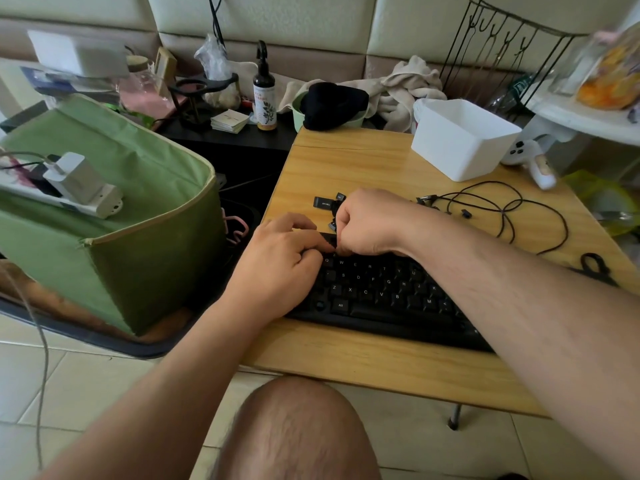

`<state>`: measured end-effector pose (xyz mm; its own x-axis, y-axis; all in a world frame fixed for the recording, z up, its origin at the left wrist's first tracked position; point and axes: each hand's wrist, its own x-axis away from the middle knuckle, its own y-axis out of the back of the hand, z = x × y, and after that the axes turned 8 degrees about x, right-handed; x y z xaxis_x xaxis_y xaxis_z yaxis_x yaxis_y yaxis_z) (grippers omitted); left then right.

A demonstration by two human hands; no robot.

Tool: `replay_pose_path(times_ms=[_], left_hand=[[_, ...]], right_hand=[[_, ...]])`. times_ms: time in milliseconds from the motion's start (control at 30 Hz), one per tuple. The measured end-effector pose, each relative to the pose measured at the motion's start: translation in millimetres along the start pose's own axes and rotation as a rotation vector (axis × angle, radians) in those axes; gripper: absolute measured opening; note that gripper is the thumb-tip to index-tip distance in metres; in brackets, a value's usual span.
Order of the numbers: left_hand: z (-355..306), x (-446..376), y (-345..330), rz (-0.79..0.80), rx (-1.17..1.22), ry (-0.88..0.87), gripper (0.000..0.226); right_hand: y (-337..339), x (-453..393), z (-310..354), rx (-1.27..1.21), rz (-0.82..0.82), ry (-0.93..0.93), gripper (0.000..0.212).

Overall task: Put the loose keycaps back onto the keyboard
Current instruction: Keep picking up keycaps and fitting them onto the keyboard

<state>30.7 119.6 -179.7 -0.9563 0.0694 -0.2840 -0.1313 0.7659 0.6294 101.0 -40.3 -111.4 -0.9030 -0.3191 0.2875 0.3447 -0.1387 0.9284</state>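
You are midway through seating a keycap: both hands meet at the far left corner of the keyboard [384, 292], over the top rows just above Q. Your right hand [370, 221] is curled into a loose fist with its fingertips pinched together at the keyboard's edge, most likely on a keycap, though the cap itself is hidden, so I cannot tell for sure. Your left hand [282, 258] lies flat on the corner, fingers together and pressing down beside the right, apparently steadying the board. The letter rows look filled; the gaps seem to lie under your hands. More loose keycaps [329, 201] wait on the table [346, 161] just beyond your right knuckles, one long cap lying face up. The next move calls for lining the cap squarely over its stem and pressing straight down until it sits level, then reaching for the long cap. The table is a small wooden one, with a black cable [502, 213] coiled to the right, near the keycaps, and a white box [464, 138] at the back. A green bag [114, 216] stands to the left on a tiled floor, with cluttered shelves behind.
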Motion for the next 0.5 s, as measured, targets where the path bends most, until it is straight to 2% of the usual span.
replay_pose_path(times_ms=[100,200,267,333,500], left_hand=[[-3,-3,4,-0.035,0.117,0.092,0.034],[-3,-14,10,-0.027,0.243,0.28,0.028],[-4,-25,12,-0.006,0.269,0.327,0.019],[-9,-38,12,-0.003,0.233,0.323,0.014],[-24,-70,5,0.083,-0.011,0.274,0.019]], right_hand=[[4,6,-10,-0.085,-0.058,-0.008,0.009],[3,16,-28,-0.23,-0.252,-0.01,0.011],[-3,21,-38,-0.259,-0.34,-0.012,0.011],[-10,24,-46,-0.278,-0.387,-0.029,0.012],[-23,22,-53,-0.328,-0.456,-0.056,0.012]])
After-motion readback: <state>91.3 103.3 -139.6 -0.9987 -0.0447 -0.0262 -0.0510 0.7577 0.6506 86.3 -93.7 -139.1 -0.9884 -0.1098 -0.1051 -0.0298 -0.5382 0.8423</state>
